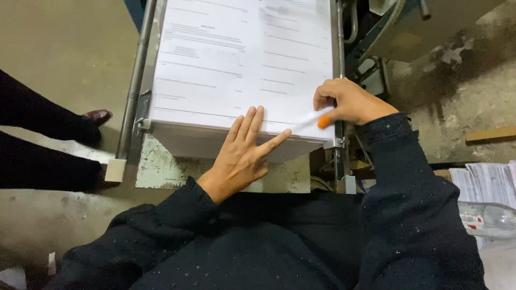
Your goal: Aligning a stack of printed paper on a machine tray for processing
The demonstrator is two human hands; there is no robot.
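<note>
A thick stack of white printed sheets (236, 64) lies on a metal machine table in front of me. My left hand (243, 153) rests flat on the stack's near edge, fingers spread and pointing up and right. My right hand (349, 101) sits at the stack's near right corner, fingers curled, pinching the corner of the top sheet. An orange rubber tip (323, 121) covers one of its fingers. Both arms wear dark sleeves.
Metal rails (134, 80) run along both sides of the stack. Another person's dark-clad legs and shoe (97, 115) stand at the left on the concrete floor. A pile of printed papers (484, 182) and a clear plastic bottle (492, 220) lie at the right. Machine parts (376, 32) stand at the upper right.
</note>
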